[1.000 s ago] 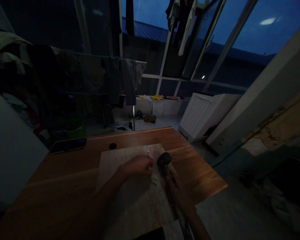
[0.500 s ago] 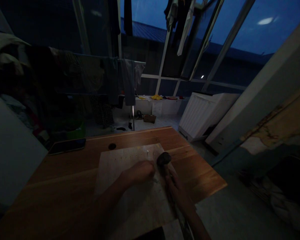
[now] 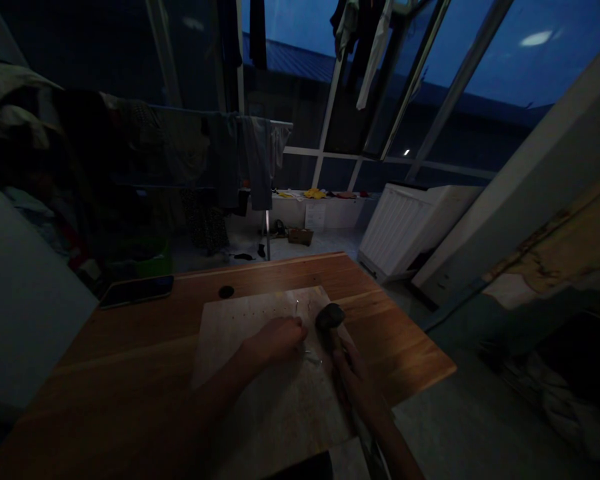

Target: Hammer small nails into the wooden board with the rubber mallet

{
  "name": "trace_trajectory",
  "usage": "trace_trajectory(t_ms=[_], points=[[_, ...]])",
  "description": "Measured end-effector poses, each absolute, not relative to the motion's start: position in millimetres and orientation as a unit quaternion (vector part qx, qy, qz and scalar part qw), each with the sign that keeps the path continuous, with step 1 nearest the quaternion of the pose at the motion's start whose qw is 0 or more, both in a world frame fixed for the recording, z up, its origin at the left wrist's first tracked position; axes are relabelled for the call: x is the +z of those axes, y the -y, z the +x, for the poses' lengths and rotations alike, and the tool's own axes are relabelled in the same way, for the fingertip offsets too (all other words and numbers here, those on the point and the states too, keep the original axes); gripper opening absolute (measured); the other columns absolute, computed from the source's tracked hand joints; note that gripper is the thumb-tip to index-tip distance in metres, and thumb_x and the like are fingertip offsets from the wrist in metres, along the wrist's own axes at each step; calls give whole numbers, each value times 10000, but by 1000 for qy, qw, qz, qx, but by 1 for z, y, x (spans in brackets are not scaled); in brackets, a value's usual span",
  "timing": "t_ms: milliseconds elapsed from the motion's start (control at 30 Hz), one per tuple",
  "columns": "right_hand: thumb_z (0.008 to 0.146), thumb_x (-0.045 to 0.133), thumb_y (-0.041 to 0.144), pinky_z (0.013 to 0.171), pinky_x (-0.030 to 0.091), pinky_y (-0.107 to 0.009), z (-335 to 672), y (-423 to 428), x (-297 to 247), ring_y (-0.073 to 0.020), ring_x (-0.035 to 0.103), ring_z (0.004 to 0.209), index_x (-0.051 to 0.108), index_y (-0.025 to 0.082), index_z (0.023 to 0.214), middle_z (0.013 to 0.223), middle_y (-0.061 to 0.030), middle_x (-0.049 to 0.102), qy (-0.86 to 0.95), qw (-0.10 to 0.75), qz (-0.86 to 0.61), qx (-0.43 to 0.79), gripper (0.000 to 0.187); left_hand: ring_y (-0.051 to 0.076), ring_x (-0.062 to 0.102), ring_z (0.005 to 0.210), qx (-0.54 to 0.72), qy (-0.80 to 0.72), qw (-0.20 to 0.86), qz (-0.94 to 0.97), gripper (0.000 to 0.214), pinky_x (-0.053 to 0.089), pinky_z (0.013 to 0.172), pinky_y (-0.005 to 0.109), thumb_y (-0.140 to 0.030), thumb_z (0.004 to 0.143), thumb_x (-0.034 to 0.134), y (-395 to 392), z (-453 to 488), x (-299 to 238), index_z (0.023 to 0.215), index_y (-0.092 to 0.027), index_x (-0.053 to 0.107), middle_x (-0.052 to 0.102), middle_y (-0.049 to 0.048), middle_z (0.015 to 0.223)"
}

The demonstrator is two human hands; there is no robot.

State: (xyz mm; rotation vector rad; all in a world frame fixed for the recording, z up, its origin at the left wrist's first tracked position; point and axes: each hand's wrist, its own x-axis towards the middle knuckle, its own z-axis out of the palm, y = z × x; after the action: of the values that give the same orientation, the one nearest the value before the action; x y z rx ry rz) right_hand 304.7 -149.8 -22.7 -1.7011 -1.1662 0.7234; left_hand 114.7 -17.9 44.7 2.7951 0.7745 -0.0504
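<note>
A pale wooden board (image 3: 265, 413) lies on the table. My left hand (image 3: 277, 339) is over its middle, fingers curled together in a pinch. Just beyond those fingertips a thin shiny nail (image 3: 297, 307) stands upright, at the right end of a row of small dark marks. Whether the fingers touch it, or what they hold, I cannot make out. Loose nails (image 3: 313, 357) lie on the board right of that hand. My right hand (image 3: 354, 377) is closed round the handle of a hammer (image 3: 331, 317), whose dark, thick head rests over the board's right edge.
The brown wooden table (image 3: 125, 353) has a dark round hole (image 3: 226, 292) behind the board. A phone (image 3: 137, 291) lies at its far left. A dark object (image 3: 305, 467) sits at the near edge of view. Beyond are a drying rack with clothes (image 3: 257, 160) and a white cabinet-like unit (image 3: 405, 227).
My left hand has shifted slightly left, uncovering more of the loose nails. The upright nail and the hammer in my right hand stay nearly in place.
</note>
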Motion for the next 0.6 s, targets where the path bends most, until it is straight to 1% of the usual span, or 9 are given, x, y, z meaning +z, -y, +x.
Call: trace_trajectory(t_ms=[100, 200, 300, 367, 433, 500, 533, 600], points=[[902, 497, 715, 1154, 445, -497, 305, 150, -22, -330, 589, 1360, 648, 204, 1392, 1420, -143, 672, 464, 462, -692, 304, 724, 286, 708, 943, -32, -266, 101, 958, 226, 531, 803, 355, -122, 857, 583, 21, 123, 39, 1009, -137, 750, 730, 159, 1079], [908, 520, 680, 1142, 457, -500, 305, 151, -18, -331, 609, 1335, 650, 206, 1390, 1405, -139, 683, 467, 460, -691, 306, 689, 303, 718, 918, -29, -267, 100, 958, 206, 534, 793, 370, -135, 856, 589, 20, 123, 34, 977, -123, 754, 741, 169, 1023], [920, 515, 650, 1143, 460, -485, 303, 152, -14, -325, 608, 1338, 650, 202, 1392, 1411, -137, 679, 473, 455, -688, 309, 665, 277, 709, 847, -8, -275, 135, 952, 139, 514, 755, 347, -134, 826, 608, 13, 115, 33, 872, -152, 739, 740, 123, 903], [917, 502, 660, 1157, 447, -480, 303, 151, -14, -323, 586, 1366, 649, 202, 1394, 1428, -139, 666, 471, 455, -689, 310, 678, 242, 687, 808, 23, -275, 178, 945, 107, 488, 725, 315, -105, 772, 629, 4, 108, 32, 796, -175, 706, 724, 78, 844], [912, 489, 675, 1172, 430, -488, 303, 151, -16, -323, 569, 1385, 640, 196, 1407, 1440, -144, 656, 468, 456, -690, 309, 706, 204, 660, 788, 94, -273, 232, 929, 158, 467, 716, 285, -70, 714, 638, -11, 104, 29, 801, -192, 687, 709, 37, 825], [912, 486, 682, 1186, 411, -506, 304, 151, -20, -327, 565, 1389, 629, 189, 1423, 1453, -150, 646, 465, 454, -696, 307, 725, 173, 640, 760, 201, -291, 300, 886, 215, 464, 717, 265, -73, 696, 632, -28, 103, 21, 861, -201, 683, 697, 10, 814], [914, 489, 681, 1193, 402, -514, 304, 151, -21, -327, 562, 1392, 627, 189, 1427, 1460, -151, 639, 464, 451, -699, 304, 725, 161, 633, 739, 259, -311, 340, 849, 211, 468, 715, 259, -92, 706, 624, -36, 104, 16, 879, -200, 678, 690, 3, 800], [923, 492, 676, 1196, 398, -525, 305, 151, -24, -326, 563, 1392, 634, 202, 1426, 1464, -149, 637, 469, 450, -701, 293, 705, 152, 624, 707, 361, -369, 408, 753, 125, 478, 701, 252, -151, 734, 615, -49, 105, 2, 845, -193, 657, 673, -2, 759]])
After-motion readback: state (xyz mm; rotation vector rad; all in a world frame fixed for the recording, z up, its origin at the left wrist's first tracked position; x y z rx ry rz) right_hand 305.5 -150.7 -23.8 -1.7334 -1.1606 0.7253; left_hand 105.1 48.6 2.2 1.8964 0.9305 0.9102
